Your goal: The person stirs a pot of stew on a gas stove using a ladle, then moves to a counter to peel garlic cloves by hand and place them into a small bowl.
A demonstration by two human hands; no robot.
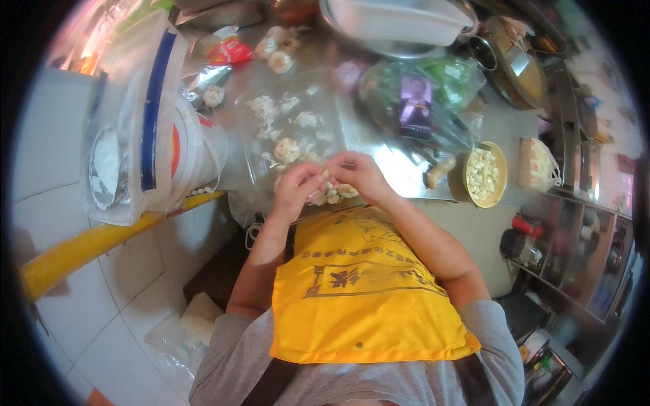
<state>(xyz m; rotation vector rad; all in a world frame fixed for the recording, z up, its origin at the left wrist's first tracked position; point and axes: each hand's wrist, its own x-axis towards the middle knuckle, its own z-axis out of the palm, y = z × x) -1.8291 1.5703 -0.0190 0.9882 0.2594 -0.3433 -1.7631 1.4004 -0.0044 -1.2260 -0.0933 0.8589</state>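
Note:
My left hand [298, 189] and my right hand [361, 177] meet at the near edge of a clear plastic tray [245, 135]. Both are closed, fingertips together around a small pale garlic clove [326, 176], mostly covered by the fingers. Several loose garlic cloves [334, 197] lie just under my hands. A partly broken garlic bulb [287, 150] sits in the tray beyond my left hand, with papery white garlic skins [264, 107] scattered farther back. Right of my right hand, a yellow bowl [502, 191] holds many peeled cloves [481, 172].
White plastic buckets [196, 145] stand at the left above a yellow pipe [122, 240]. A phone [415, 108] rests on plastic bags [379, 84] with greens. Whole garlic bulbs [279, 62] lie at the back, near a metal basin [399, 49]. Shelving [575, 247] is at the right.

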